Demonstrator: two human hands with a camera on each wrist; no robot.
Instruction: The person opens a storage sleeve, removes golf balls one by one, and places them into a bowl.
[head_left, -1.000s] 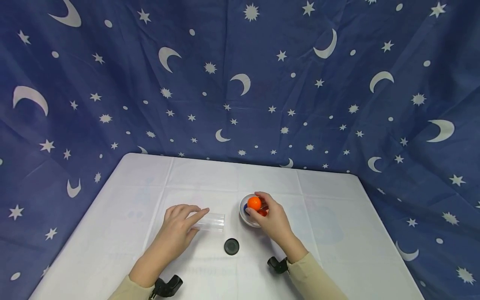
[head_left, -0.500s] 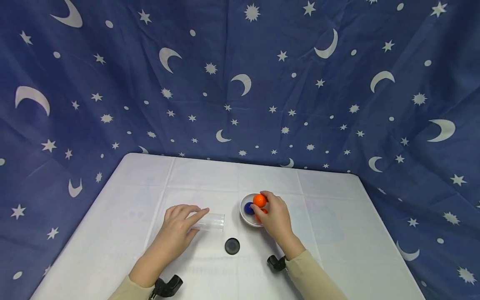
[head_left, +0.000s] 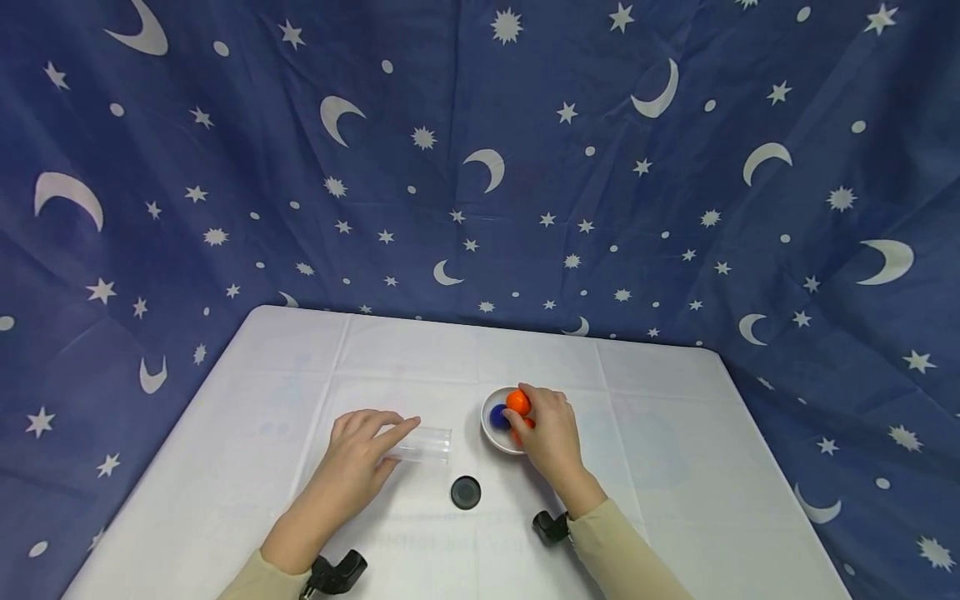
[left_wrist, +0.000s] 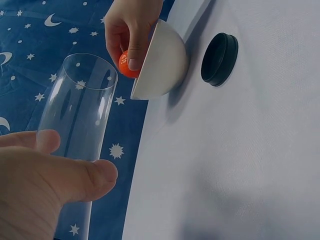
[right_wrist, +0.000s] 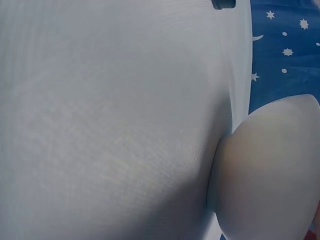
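My left hand (head_left: 354, 458) holds a clear plastic tube (head_left: 427, 445) lying sideways above the table; its open end points right. In the left wrist view the thumb and a finger curl round the tube (left_wrist: 82, 107). My right hand (head_left: 553, 433) reaches into a small white bowl (head_left: 489, 439), pinching an orange ball (head_left: 517, 402) between thumb and fingers. That same orange ball (left_wrist: 127, 65) shows beyond the tube in the left wrist view. A dark blue ball (head_left: 498, 417) and another orange ball (head_left: 519, 435), partly hidden by the thumb, sit in the bowl.
A round dark lid (head_left: 466, 492) lies on the white-covered table (head_left: 420, 358) between the hands, nearer the front edge than the bowl. Behind the table hangs a blue cloth (head_left: 420, 167) with moons and stars. The right wrist view mostly shows the bowl's outer side (right_wrist: 270, 170).
My right hand has moved the upper orange ball slightly right and back in the bowl, uncovering more of the blue ball. My left hand and the tube have stayed in place.
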